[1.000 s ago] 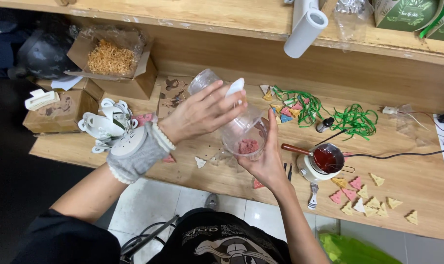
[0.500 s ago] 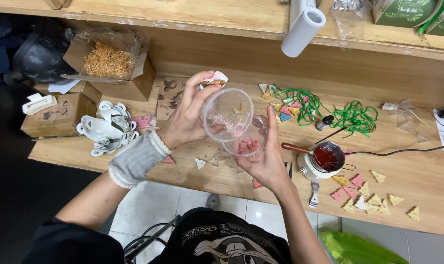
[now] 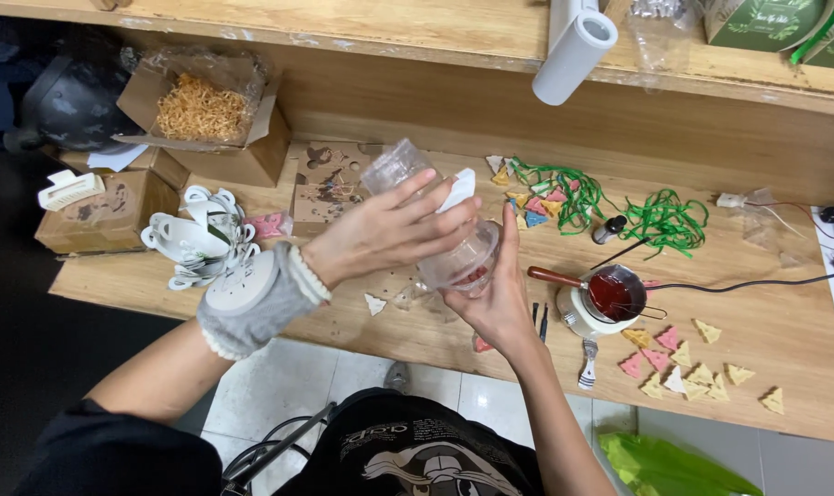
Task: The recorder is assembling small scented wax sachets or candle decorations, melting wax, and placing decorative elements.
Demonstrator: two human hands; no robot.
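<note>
Clear plastic jar (image 3: 453, 262) at frame centre being cupped from below in curled right hand (image 3: 499, 298), left hand (image 3: 389, 234) closing over its top with white scrap (image 3: 460, 188); steadying firmly, avoiding tilting.

Jar (image 3: 453, 257): clear plastic, glossy
Workbench (image 3: 784, 349): bare wood — matt, scuffed
Wrist cuff (image 3: 251, 308): grey knitted cloth, soft
Boxes (image 3: 113, 216): brown cardboard, dull
Small pot (image 3: 610, 298): shiny metal — wooden handle
Roll (image 3: 573, 46): white, smooth paper
</note>
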